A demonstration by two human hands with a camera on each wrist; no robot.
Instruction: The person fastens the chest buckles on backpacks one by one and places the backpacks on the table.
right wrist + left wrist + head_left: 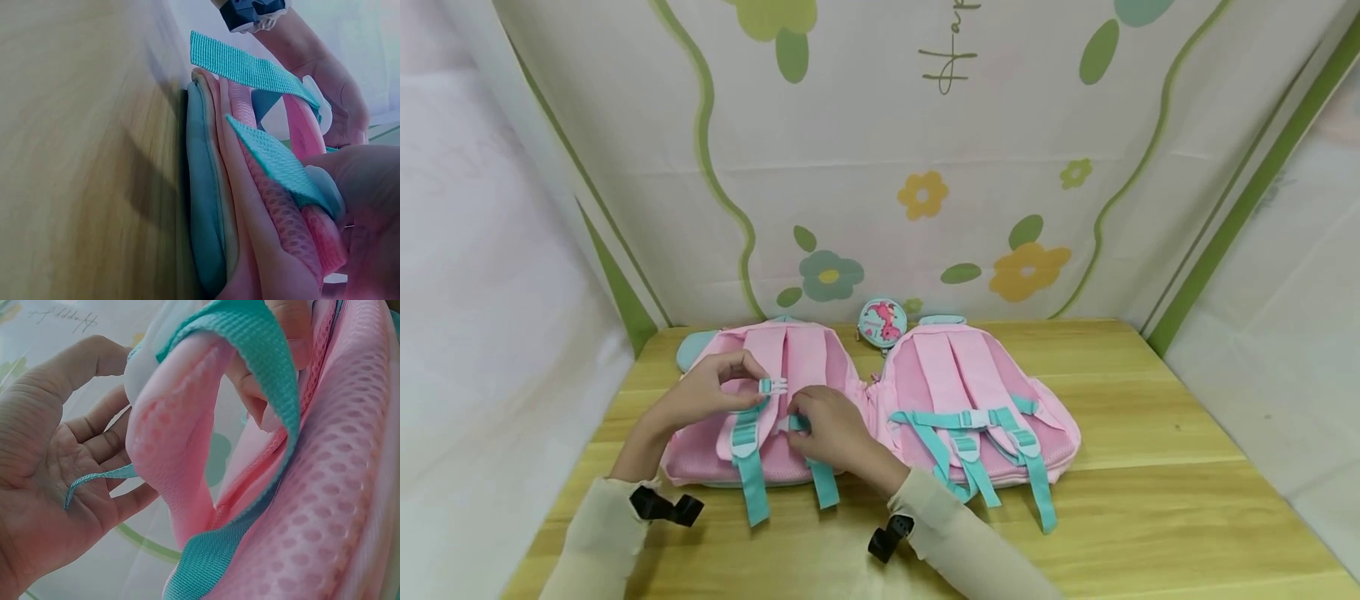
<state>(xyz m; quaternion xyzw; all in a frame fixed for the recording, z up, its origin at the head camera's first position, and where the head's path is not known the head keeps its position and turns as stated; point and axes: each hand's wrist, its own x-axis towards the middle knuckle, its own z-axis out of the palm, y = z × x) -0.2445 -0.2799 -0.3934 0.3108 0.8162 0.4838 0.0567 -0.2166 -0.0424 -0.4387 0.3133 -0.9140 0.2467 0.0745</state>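
Observation:
A pink backpack (805,358) lies on the left with its shoulder straps facing up. Between thumb and fingers, my left hand (703,390) pinches a white prong buckle half (777,386) on a teal strap. My right hand (835,427) pinches the strap's other white buckle half (783,424), mostly covered by the fingers. The two halves are apart. Teal webbing (206,565) loops past the pink padded strap (169,419) in the left wrist view. Two loose teal strap ends (250,69) stick out toward the table in the right wrist view.
A second pink backpack (917,375) lies against the first on the right; its teal chest strap is joined by a white buckle (977,418). Behind them sits a round teal pouch (882,323) with a pink picture. The wooden table (1150,500) meets a flowered cloth backdrop (865,125).

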